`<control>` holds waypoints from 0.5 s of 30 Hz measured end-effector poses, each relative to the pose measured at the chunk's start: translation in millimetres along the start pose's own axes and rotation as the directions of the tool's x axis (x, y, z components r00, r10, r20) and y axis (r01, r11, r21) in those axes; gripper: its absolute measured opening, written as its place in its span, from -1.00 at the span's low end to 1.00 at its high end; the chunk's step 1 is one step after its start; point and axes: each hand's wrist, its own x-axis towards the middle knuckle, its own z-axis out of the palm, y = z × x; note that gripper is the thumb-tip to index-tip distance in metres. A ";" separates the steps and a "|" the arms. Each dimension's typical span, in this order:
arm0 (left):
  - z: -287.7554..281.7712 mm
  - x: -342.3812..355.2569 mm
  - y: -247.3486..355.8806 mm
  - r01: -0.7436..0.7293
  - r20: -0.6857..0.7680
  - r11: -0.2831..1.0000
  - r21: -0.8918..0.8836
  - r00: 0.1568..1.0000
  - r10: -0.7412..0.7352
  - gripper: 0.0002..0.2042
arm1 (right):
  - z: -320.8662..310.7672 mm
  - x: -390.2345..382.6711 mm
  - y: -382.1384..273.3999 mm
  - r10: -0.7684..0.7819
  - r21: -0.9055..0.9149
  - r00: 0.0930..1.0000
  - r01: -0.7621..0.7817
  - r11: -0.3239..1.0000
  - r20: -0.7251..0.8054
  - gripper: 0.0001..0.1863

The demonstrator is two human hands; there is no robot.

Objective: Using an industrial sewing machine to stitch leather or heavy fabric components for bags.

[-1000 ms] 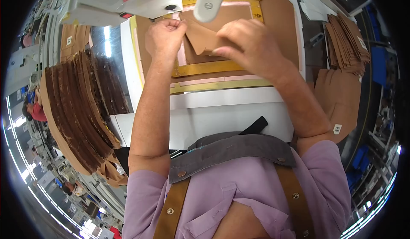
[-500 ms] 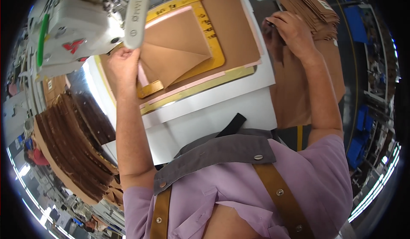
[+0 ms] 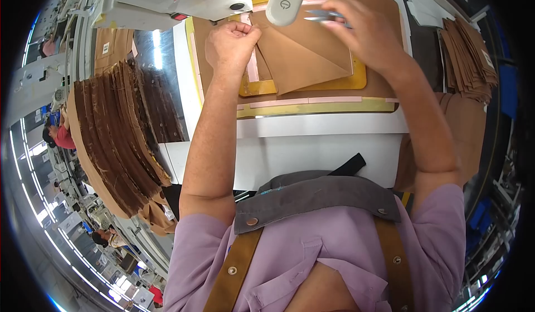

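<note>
gone from beside the folded stack, the right hand (image 3: 365, 30) is now over the work, closed around small metal snips (image 3: 324, 13), their blades slightly parted and pointing left. the brown cloth flap (image 3: 304, 61) lies below them, a smooth pointed piece folded across the panel. at its upper left corner the left hand (image 3: 229, 44) has fingertips pinched together; whether cloth or thread sits between them, i cannot tell. flat yellow frame (image 3: 355, 81) encloses the panel, the flap overlapping its lower bar, with a narrow pink strip (image 3: 252, 67) down the left. pale rounded handle (image 3: 287, 3) hangs over the frame's upper part, hiding some of it, beside the white machine head (image 3: 195, 0). white desk (image 3: 312, 150) shows nearer the body. to the left stands a curved stack of brown pieces (image 3: 120, 139) with dark, frayed edges; to the right, the folded stack (image 3: 468, 61), crisp and uneven.
</note>
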 end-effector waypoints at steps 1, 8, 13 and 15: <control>-1.4 0.2 2.8 0.001 0.017 1.000 -0.004 1.000 -0.001 -0.78 | 17.8 12.0 -3.9 0.002 -0.006 1.000 -0.001 1.000 0.019 -0.76; -9.1 -3.0 6.1 0.026 0.023 1.000 -0.015 0.999 -0.026 -0.79 | 72.1 59.4 -29.1 0.105 -0.165 0.993 -0.094 0.982 0.060 -0.79; -9.1 -2.8 6.2 0.007 0.030 0.999 -0.053 1.000 -0.005 -0.77 | 105.0 71.3 -19.9 0.214 0.227 0.977 -0.207 0.952 -0.008 -0.77; -9.2 -1.9 5.5 0.020 0.031 0.998 -0.055 0.999 -0.018 -0.76 | 102.6 68.8 -22.0 0.210 0.281 0.978 -0.199 0.939 -0.011 -0.79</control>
